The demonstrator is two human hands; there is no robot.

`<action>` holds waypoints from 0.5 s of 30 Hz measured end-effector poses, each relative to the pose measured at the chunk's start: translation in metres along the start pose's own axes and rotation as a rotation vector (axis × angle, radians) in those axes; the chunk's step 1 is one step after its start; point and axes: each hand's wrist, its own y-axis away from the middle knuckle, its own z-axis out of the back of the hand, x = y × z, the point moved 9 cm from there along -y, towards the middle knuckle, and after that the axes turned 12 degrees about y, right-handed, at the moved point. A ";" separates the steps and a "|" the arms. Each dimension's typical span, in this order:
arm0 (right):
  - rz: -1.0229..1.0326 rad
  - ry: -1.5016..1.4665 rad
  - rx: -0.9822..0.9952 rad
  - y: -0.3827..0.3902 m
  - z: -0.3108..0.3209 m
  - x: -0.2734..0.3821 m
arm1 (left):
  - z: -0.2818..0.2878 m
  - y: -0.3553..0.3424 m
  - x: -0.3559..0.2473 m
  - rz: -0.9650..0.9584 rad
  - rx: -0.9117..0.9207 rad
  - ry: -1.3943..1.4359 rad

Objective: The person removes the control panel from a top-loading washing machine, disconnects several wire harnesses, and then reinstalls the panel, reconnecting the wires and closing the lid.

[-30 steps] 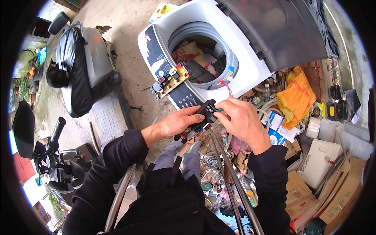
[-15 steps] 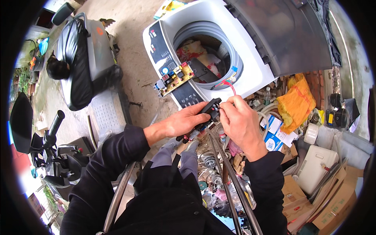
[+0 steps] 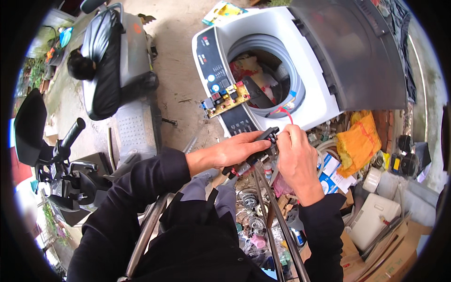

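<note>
Left hand (image 3: 237,149): grasping black circuit board (image 3: 270,134), thumb on top.
Right hand (image 3: 298,160): fingers pinched at board's end, by thin red wires (image 3: 285,110); exact hold hidden.
Black board: before washing machine (image 3: 317,107).
Handling: I'd brace it, ease wires straight.
Textures: knobbly yellow board (image 3: 226,101), smooth white shell.

L hand (image 3: 237,149) grips a blk. electronic module (image 3: 268,134) outdoors; R hand (image 3: 298,162), fingers bunched, is at its end, red wires (image 3: 283,109) just above. Nearby, a bare circuit bd. (image 3: 228,100) sits across the ctrl. panel (image 3: 237,123) of an open-lid washing mach. (image 3: 314,87)
</note>
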 end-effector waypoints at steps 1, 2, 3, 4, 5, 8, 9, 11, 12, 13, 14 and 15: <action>0.007 0.013 0.042 -0.002 -0.002 0.003 | 0.000 -0.001 0.008 0.069 -0.017 0.059; 0.025 0.024 0.080 -0.002 -0.002 0.005 | -0.004 0.000 0.011 0.140 -0.023 0.115; 0.044 0.035 0.117 -0.001 -0.004 0.007 | -0.006 0.002 0.007 0.140 -0.002 0.090; 0.062 0.045 0.155 -0.003 -0.006 0.008 | -0.010 0.005 0.002 0.140 0.019 0.064; 0.089 0.041 0.130 -0.005 -0.007 0.010 | 0.000 -0.005 0.014 0.083 -0.019 0.027; 0.127 0.024 0.144 -0.002 -0.016 0.010 | 0.004 -0.008 0.006 -0.075 -0.061 -0.194; 0.128 0.002 0.171 -0.002 -0.021 0.008 | 0.005 -0.007 0.003 -0.084 -0.071 -0.262; 0.125 -0.038 0.228 0.000 -0.029 0.002 | 0.005 -0.003 -0.004 -0.055 -0.102 -0.372; 0.131 -0.091 0.191 -0.001 -0.028 -0.001 | 0.006 -0.002 -0.007 -0.055 -0.106 -0.394; 0.137 -0.144 0.153 -0.001 -0.028 -0.003 | 0.006 -0.002 -0.009 -0.055 -0.108 -0.415; 0.144 -0.199 0.114 -0.002 -0.027 -0.004 | 0.005 -0.002 -0.012 -0.055 -0.109 -0.437; 0.139 -0.216 0.103 -0.002 -0.025 -0.006 | 0.004 -0.002 -0.013 -0.074 -0.098 -0.435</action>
